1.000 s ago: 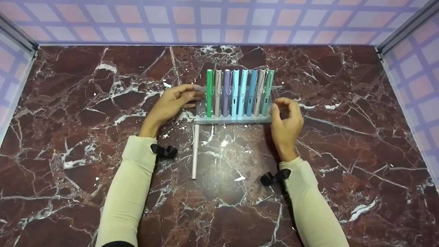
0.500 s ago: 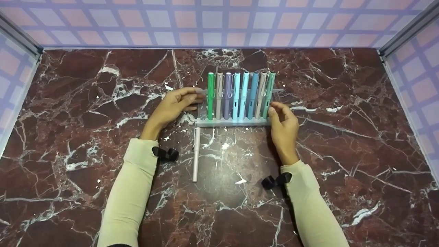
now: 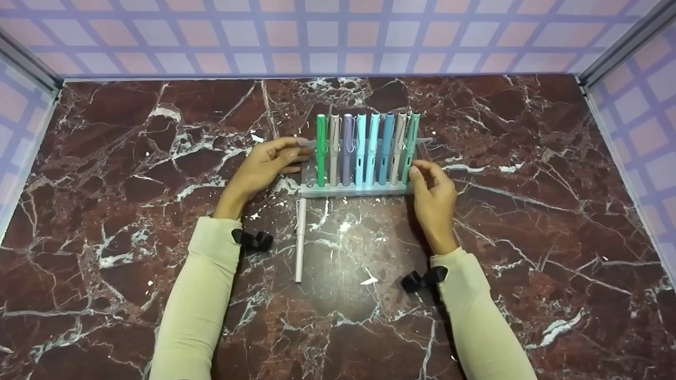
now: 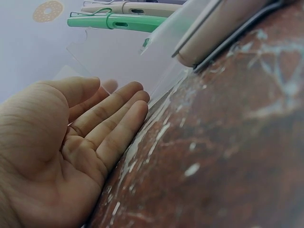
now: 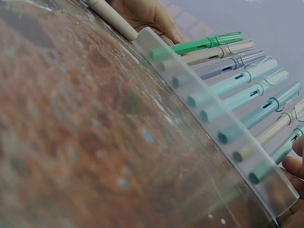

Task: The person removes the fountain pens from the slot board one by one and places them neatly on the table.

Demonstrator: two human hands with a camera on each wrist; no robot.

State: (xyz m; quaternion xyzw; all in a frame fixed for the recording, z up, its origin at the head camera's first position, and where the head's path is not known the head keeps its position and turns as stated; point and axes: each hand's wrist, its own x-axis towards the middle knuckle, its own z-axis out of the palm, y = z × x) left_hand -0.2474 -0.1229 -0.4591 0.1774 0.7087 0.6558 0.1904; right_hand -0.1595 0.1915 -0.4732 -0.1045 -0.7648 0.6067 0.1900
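A clear pen rack (image 3: 356,193) stands mid-table with several capped pens upright in a row, from a bright green pen (image 3: 321,150) at the left to a dull green pen (image 3: 410,150) at the right. My left hand (image 3: 264,164) is at the rack's left side, fingers loosely extended, fingertips right by the clear panel (image 4: 118,57) in the left wrist view. My right hand (image 3: 435,200) has its thumb and forefinger curled at the rack's right edge, pinching it close beside the dull green pen. In the right wrist view, only those fingers (image 5: 293,164) show.
A pale pinkish pen (image 3: 300,240) lies on the marbled table (image 3: 528,211) in front of the rack's left end. Checked panels (image 3: 338,37) enclose the back and sides. Each wrist carries a black strap-on camera (image 3: 253,240).
My right hand has shifted left, from beside the rack onto its right edge by the dull green pen. My left hand stays by the left side. The view has tilted slightly.
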